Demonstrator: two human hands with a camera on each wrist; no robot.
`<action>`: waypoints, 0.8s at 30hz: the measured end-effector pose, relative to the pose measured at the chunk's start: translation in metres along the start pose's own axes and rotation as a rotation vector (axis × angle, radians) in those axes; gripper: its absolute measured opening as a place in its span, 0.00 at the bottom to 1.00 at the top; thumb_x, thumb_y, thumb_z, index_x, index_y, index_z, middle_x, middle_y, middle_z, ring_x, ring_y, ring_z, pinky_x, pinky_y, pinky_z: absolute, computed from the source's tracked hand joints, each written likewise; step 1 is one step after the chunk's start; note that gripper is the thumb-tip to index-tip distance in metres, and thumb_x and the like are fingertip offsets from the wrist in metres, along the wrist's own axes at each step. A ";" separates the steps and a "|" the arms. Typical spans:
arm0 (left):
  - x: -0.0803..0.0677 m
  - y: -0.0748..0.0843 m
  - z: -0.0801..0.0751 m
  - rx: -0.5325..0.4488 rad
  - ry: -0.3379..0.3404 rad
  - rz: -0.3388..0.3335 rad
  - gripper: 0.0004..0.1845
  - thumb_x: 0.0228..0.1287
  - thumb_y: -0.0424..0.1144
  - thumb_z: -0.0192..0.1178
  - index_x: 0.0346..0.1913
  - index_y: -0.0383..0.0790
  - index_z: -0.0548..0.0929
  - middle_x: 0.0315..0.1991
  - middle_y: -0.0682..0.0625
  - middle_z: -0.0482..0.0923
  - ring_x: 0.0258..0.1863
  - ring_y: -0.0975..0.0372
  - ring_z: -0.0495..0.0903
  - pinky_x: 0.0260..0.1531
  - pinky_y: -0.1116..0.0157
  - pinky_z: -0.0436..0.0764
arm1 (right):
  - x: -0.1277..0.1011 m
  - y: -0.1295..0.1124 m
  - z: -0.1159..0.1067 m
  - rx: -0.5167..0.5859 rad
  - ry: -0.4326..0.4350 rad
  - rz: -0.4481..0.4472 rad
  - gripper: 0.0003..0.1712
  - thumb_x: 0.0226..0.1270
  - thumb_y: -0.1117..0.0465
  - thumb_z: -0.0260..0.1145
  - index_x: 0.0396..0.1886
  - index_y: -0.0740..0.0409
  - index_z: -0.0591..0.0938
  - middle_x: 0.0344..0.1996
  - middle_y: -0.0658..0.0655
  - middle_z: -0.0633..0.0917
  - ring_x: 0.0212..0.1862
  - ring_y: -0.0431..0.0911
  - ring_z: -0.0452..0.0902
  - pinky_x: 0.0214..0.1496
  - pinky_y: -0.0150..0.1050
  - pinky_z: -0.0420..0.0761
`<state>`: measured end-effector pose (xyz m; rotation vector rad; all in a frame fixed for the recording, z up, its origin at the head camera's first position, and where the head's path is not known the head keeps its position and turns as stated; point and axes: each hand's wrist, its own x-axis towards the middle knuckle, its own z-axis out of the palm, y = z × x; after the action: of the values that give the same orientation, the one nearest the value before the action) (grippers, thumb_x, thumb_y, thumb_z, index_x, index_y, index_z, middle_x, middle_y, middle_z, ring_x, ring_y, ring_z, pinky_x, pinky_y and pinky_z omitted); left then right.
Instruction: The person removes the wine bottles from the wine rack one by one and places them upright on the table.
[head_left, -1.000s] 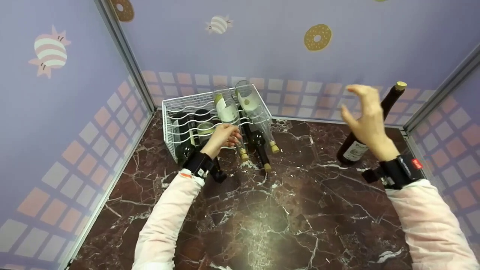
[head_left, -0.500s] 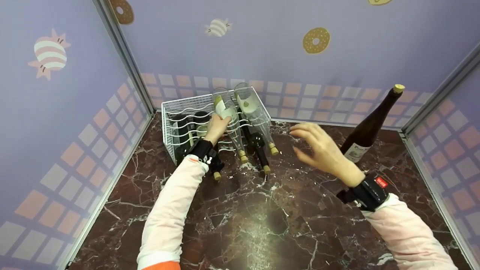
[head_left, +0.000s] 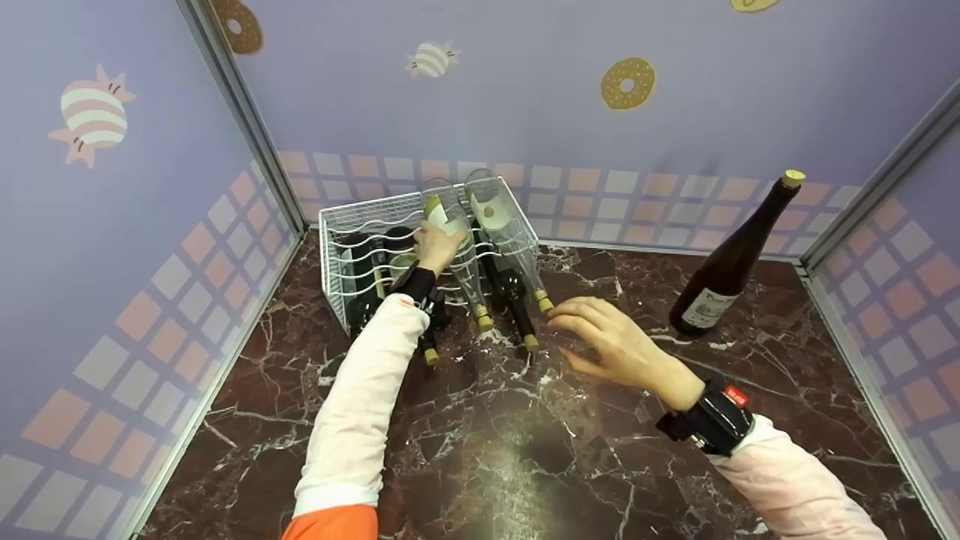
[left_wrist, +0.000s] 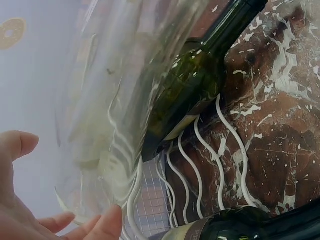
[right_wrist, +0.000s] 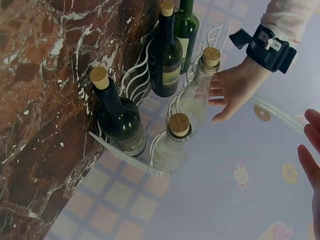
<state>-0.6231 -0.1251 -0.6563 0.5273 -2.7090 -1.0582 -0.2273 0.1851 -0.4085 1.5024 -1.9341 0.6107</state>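
Looking down from the head camera, the left hand (head_left: 437, 246) rests flat-fingered on a clear bottle (head_left: 454, 240) steadying it atop the wire rack (head_left: 334, 240), while the right hand (head_left: 607, 341) hovers relaxed, holding nothing, near another clear bottle's cork (head_left: 545, 305); the left wrist view shows straight fingers (left_wrist: 95, 227) against the glass, and the right wrist view shows corks pointing outward.

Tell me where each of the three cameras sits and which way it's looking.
Head: high, looking down at the wire rack, upright brown bottle; both arms show.
Left wrist: beside the left hand, facing a clear bottle.
Right wrist: low, facing the rack's bottle corks; right hand fingertips show.
Shared: the rack and left hand appear in all three.
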 end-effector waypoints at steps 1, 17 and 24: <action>0.007 -0.003 0.009 0.009 0.003 -0.009 0.68 0.12 0.84 0.51 0.59 0.39 0.55 0.51 0.37 0.59 0.45 0.43 0.65 0.41 0.51 0.67 | -0.001 -0.001 0.000 -0.002 -0.004 0.003 0.21 0.51 0.62 0.62 0.46 0.66 0.76 0.47 0.59 0.77 0.49 0.54 0.71 0.54 0.44 0.66; -0.153 0.107 -0.137 -0.025 -0.087 -0.119 0.52 0.40 0.58 0.65 0.60 0.28 0.51 0.53 0.32 0.55 0.48 0.43 0.66 0.46 0.55 0.68 | -0.012 -0.004 0.001 -0.007 -0.054 0.013 0.21 0.48 0.63 0.64 0.46 0.64 0.77 0.46 0.57 0.77 0.49 0.51 0.71 0.55 0.43 0.66; -0.114 0.081 -0.082 -0.059 -0.066 -0.057 0.69 0.31 0.61 0.69 0.64 0.23 0.37 0.58 0.26 0.47 0.52 0.43 0.61 0.48 0.53 0.67 | -0.014 -0.004 0.001 -0.006 -0.081 0.025 0.21 0.46 0.64 0.66 0.44 0.63 0.77 0.47 0.56 0.76 0.49 0.50 0.70 0.55 0.42 0.65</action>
<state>-0.5151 -0.0756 -0.5461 0.5730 -2.7245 -1.1858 -0.2214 0.1933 -0.4188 1.5226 -2.0165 0.5630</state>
